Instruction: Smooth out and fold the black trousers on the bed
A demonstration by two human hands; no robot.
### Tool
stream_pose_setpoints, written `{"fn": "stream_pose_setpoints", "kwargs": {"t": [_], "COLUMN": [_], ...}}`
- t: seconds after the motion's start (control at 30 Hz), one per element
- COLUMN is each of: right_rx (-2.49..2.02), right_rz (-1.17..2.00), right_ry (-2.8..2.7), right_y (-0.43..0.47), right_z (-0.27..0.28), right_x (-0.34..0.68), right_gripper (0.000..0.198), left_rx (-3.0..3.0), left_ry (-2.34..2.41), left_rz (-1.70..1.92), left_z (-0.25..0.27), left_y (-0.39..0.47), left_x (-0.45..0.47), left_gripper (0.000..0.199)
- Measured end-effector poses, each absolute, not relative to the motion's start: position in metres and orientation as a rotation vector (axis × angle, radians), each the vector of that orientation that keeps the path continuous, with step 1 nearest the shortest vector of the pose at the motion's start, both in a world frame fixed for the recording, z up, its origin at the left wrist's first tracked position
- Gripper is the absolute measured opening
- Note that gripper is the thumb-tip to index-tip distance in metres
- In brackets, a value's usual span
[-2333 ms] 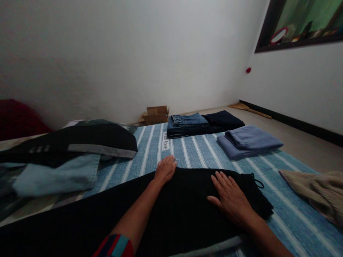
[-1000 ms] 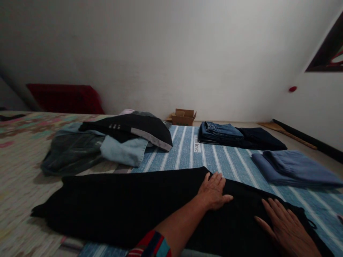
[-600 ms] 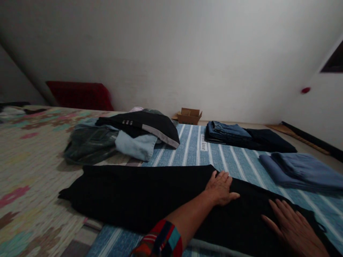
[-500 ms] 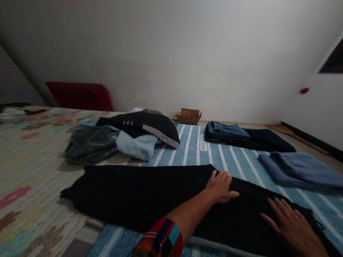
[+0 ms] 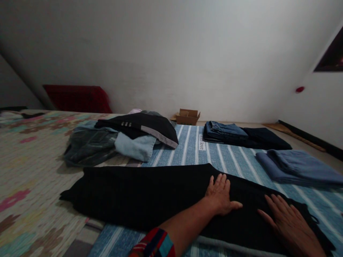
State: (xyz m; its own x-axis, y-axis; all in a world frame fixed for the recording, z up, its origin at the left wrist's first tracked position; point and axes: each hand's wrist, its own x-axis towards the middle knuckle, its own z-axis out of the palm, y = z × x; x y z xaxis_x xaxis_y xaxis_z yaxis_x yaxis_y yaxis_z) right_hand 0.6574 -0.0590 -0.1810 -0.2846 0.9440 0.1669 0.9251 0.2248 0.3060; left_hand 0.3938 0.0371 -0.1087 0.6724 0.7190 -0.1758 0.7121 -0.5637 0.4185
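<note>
A pair of black trousers (image 5: 139, 194) lies flat, legs together, across the bed in front of me, with a grey edge along its near side. My left hand (image 5: 220, 196) rests palm down on the middle of the trousers, fingers stretched out and thumb apart. Nearer the right end, my right hand (image 5: 291, 221) also lies flat on the black cloth with its fingers extended. Neither hand grips anything. A small dark loop sticks out at the right end of the trousers.
A loose heap of clothes (image 5: 136, 132) lies beyond the trousers. Folded jeans (image 5: 226, 130) and a dark folded garment (image 5: 268, 138) lie at the back right, near folded blue trousers (image 5: 308, 166). Behind are a cardboard box (image 5: 187, 117) and a red panel (image 5: 77, 98).
My left hand has slid slightly toward me over the trousers, its fingers now pointing more away from me. My right hand stays flat near the same spot. The view has shifted slightly.
</note>
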Motion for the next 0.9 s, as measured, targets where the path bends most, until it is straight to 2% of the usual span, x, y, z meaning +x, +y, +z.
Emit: {"fn": "stream_pose_setpoints", "kwargs": {"t": [0.3,0.6,0.77,0.9], "right_rx": [1.881,1.913,1.936,1.920], "right_rz": [0.510,0.506,0.486,0.423], "right_ry": [2.465,2.497,2.514,2.516], "right_y": [-0.061,-0.064,-0.067,-0.067], "right_z": [-0.182,-0.176,-0.177,-0.179], "right_x": [0.658,0.660,0.664,0.670], "right_gripper": [0.051,0.049,0.050,0.050], "left_rx": [2.435,2.346,2.313,2.259], "left_ry": [1.118,1.532,1.536,1.510], "left_rz": [-0.001,0.027,0.041,0.009], "left_z": [-0.100,-0.099,-0.111,-0.100], "left_y": [0.037,0.045,0.047,0.042], "left_x": [0.393,0.374,0.372,0.369], "left_gripper": [0.093,0.097,0.096,0.094]}}
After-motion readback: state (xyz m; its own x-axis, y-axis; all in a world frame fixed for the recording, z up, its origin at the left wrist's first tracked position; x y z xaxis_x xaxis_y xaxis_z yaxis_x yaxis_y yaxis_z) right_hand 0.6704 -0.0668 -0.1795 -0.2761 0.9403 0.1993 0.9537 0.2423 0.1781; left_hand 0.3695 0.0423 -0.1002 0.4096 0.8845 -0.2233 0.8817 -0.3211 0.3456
